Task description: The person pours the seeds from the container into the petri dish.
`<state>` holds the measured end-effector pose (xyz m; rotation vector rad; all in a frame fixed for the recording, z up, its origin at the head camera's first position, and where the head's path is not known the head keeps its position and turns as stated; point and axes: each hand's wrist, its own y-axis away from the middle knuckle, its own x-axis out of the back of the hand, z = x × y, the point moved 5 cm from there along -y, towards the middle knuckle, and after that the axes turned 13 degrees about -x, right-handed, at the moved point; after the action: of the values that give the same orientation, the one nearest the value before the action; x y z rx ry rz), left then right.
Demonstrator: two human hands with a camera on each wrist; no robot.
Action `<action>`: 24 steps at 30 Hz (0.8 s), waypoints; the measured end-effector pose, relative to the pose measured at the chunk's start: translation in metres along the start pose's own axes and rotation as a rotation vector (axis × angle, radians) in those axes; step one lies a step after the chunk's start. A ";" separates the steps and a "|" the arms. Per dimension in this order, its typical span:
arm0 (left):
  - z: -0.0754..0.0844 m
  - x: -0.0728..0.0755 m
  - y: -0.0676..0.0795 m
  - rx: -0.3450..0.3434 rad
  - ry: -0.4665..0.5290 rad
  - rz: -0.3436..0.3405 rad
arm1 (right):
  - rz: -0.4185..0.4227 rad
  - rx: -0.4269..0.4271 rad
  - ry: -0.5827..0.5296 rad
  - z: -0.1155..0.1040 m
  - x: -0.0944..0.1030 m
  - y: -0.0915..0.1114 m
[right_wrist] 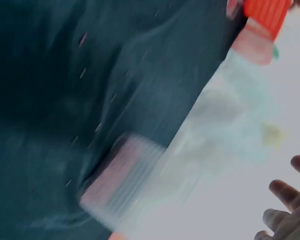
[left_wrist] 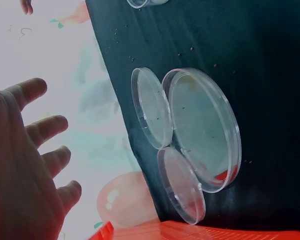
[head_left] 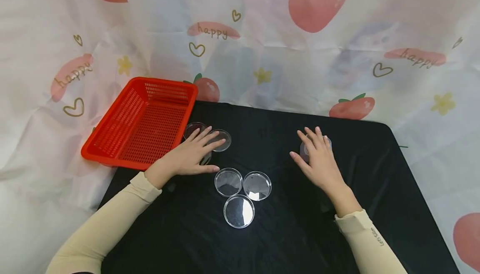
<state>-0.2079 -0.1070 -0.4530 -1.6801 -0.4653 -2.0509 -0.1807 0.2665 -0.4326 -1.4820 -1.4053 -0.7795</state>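
Observation:
My left hand (head_left: 191,155) hovers with fingers spread over a group of clear round petri dishes (head_left: 221,141) beside the red basket, partly covering them. In the left wrist view three such dishes (left_wrist: 202,130) lie touching in a triangle, apart from the fingers. Another trio of clear dishes (head_left: 239,211) lies on the black cloth, in the middle of the table. At the right, my right hand (head_left: 318,165) is spread above a clear stack (head_left: 304,153), mostly hidden by it. That stack (right_wrist: 122,182) is blurred in the right wrist view, with the fingers away from it.
A red perforated basket (head_left: 150,132) stands at the table's back left, its inside showing bare. Black cloth (head_left: 285,240) covers the table. Behind hangs a pale printed curtain (head_left: 262,57). Small dark specks dot the cloth near the dishes in the left wrist view.

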 end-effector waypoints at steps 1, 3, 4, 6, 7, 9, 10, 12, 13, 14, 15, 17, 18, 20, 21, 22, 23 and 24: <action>0.000 -0.002 0.001 0.006 0.014 0.001 | 0.004 -0.026 -0.009 0.008 0.002 -0.002; 0.001 -0.005 0.002 0.023 0.051 -0.001 | 0.000 -0.072 -0.023 0.024 0.004 -0.005; 0.002 -0.008 0.003 0.033 0.068 -0.006 | -0.008 -0.090 -0.032 0.032 0.004 -0.007; 0.006 -0.012 0.004 0.041 0.107 -0.005 | -0.031 -0.126 -0.046 0.047 0.003 -0.009; 0.009 -0.014 0.005 0.047 0.131 -0.006 | -0.045 -0.143 -0.052 0.054 0.003 -0.009; 0.015 -0.020 0.004 0.044 0.173 -0.010 | -0.079 -0.185 -0.064 0.067 0.000 -0.010; 0.018 -0.023 0.003 0.043 0.198 -0.015 | -0.102 -0.207 -0.073 0.072 -0.001 -0.011; 0.024 -0.030 0.001 0.046 0.254 -0.027 | -0.152 -0.253 -0.090 0.082 -0.005 -0.011; 0.026 -0.034 0.000 0.056 0.286 -0.034 | -0.175 -0.271 -0.103 0.085 -0.007 -0.011; 0.028 -0.038 0.000 0.063 0.313 -0.038 | -0.194 -0.287 -0.117 0.088 -0.008 -0.011; 0.030 -0.042 0.000 0.070 0.341 -0.042 | -0.209 -0.300 -0.133 0.091 -0.010 -0.012; 0.032 -0.051 -0.001 0.073 0.380 -0.040 | -0.217 -0.319 -0.162 0.094 -0.012 -0.013; 0.032 -0.055 -0.002 0.072 0.395 -0.034 | -0.215 -0.325 -0.177 0.096 -0.012 -0.014; 0.031 -0.063 -0.004 0.068 0.416 -0.024 | -0.211 -0.336 -0.200 0.098 -0.013 -0.017; 0.030 -0.066 -0.005 0.065 0.425 -0.017 | -0.212 -0.344 -0.210 0.099 -0.013 -0.019; 0.029 -0.068 -0.005 0.063 0.434 -0.007 | -0.216 -0.353 -0.218 0.099 -0.014 -0.021; 0.027 -0.071 -0.007 0.058 0.437 0.002 | -0.224 -0.364 -0.227 0.100 -0.014 -0.022; 0.026 -0.073 -0.008 0.053 0.435 0.009 | -0.230 -0.376 -0.233 0.100 -0.015 -0.023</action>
<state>-0.1792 -0.0780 -0.5190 -1.1530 -0.3592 -2.2889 -0.2197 0.3502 -0.4796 -1.7606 -1.6927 -1.0878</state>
